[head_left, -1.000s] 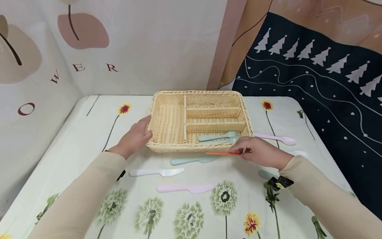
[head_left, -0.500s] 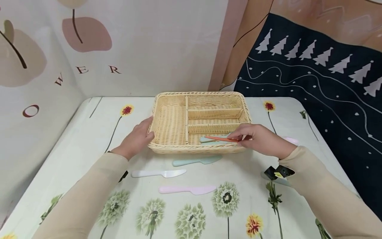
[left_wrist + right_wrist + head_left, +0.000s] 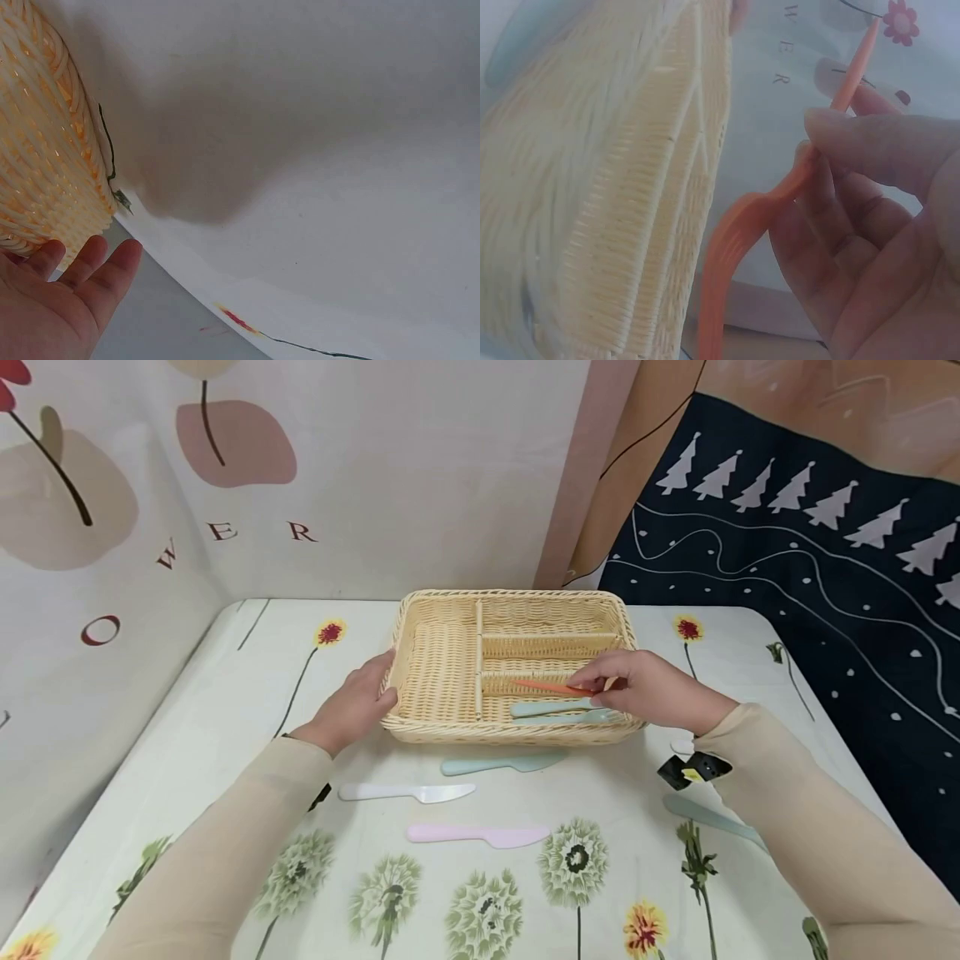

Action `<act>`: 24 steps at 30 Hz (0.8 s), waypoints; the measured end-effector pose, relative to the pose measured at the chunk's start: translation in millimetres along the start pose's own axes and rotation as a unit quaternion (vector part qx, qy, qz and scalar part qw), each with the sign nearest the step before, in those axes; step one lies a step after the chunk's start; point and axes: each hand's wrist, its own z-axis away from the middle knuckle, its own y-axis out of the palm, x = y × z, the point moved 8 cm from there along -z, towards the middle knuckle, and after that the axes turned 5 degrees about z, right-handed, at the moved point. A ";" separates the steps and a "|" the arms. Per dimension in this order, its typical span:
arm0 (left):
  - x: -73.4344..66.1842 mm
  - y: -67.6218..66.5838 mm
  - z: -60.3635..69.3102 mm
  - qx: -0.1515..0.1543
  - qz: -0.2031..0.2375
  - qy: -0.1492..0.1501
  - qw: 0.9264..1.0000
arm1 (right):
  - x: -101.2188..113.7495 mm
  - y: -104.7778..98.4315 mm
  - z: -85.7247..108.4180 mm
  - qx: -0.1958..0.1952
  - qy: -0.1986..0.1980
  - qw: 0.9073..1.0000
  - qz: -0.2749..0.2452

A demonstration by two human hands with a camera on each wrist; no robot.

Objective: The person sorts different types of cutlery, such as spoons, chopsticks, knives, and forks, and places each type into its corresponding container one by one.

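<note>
A wicker cutlery basket (image 3: 435, 652) with one wide left compartment and three narrow right ones stands on the table. My left hand (image 3: 355, 700) holds its left end, thumb over the rim; in the left wrist view several fingers (image 3: 112, 281) show beside the woven wall. Thumb and fingers of my right hand (image 3: 651, 687) pinch an orange fork (image 3: 551, 687) above the right compartments; its curved, ridged head (image 3: 739, 232) shows in the right wrist view. Two mint forks (image 3: 551, 707) lie in the front right compartment, partly behind the hand and rim.
In front of the basket lie a mint knife (image 3: 498, 765), a white knife (image 3: 408, 792) and a pink knife (image 3: 480, 834). Another mint utensil (image 3: 708, 817) lies partly under the right forearm. A white piece (image 3: 682, 747) shows beside the right wrist.
My right hand has lifted the orange fork from the basket's front edge, up and back over the right compartments. The left hand keeps its hold; the whole view has shifted slightly.
</note>
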 end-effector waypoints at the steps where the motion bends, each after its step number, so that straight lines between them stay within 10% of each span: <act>1: -0.2 -0.1 0.0 -0.001 0.000 -0.001 1.000 | -0.2 -0.4 -2.2 0.001 -0.002 1.000 0.000; 24: -0.5 0.6 -0.6 0.000 -0.003 0.004 1.000 | -18.1 2.7 -57.5 0.107 0.032 0.994 0.024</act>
